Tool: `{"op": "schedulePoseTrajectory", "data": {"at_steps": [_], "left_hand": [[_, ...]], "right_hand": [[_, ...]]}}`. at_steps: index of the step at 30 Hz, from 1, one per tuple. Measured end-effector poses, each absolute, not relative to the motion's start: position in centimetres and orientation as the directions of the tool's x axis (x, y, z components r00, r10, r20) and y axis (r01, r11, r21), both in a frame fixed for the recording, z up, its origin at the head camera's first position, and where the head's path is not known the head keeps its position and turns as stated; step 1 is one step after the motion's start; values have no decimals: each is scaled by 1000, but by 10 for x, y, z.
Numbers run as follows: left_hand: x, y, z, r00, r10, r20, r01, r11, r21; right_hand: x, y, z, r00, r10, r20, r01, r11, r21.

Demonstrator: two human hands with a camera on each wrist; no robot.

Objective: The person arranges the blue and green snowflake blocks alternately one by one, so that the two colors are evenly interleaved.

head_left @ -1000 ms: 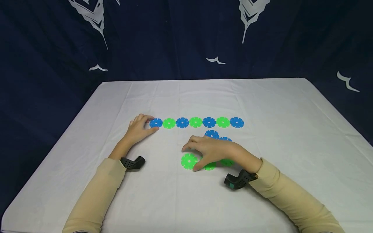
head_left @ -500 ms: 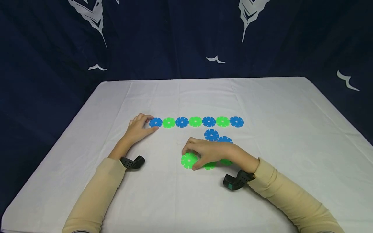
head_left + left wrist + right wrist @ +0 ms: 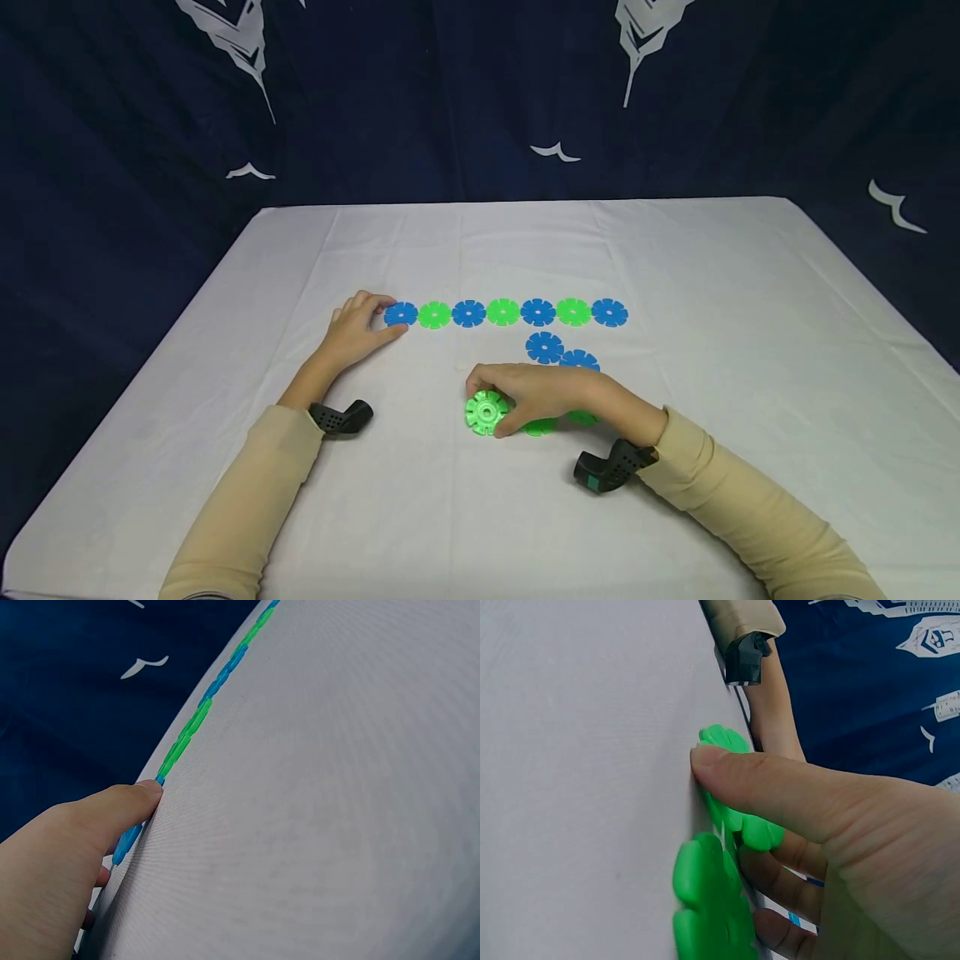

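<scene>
At the left end of a row of blue and green interlocking flower discs, my left hand [image 3: 354, 335] holds a blue flower disc [image 3: 401, 313] between thumb and fingers. In the left wrist view the thumb lies on its near edge. My right hand [image 3: 534, 390] pinches a green flower disc [image 3: 486, 412] by its edge, thumb in front and fingers behind. The right wrist view shows this green disc tilted, beside another green disc [image 3: 705, 900]. Under the right hand, more green discs [image 3: 540, 427] are partly hidden.
The row continues rightward, alternating colours, to a blue disc [image 3: 610, 312] at its right end. Two loose blue discs [image 3: 544, 347] lie between the row and my right forearm, one partly covered. A white cloth [image 3: 420, 500] covers the table; a dark blue curtain [image 3: 450, 100] hangs behind.
The right hand's fingers have come down and closed round the green disc, which now looks slightly tilted and catches the light. The left hand and the row have stayed put.
</scene>
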State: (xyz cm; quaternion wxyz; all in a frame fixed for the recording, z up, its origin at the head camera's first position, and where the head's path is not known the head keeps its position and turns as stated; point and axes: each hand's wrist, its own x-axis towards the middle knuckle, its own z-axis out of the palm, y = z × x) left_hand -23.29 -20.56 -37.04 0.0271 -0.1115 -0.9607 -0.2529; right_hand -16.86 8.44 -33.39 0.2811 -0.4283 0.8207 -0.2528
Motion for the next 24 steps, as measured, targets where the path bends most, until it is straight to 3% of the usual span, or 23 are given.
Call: {"op": "schedulePoseTrajectory", "data": {"at_steps": [11,24], "left_hand": [[-232,-206,-370,-973,204,112,233,844,484],[-232,-206,-370,-973,203,109,230,843,486]], "right_hand": [[-174,90,-329,-459,-849,-261,-511,493,-704],[-196,118,-303,-585,-786,-198,-453,520,-724]]}}
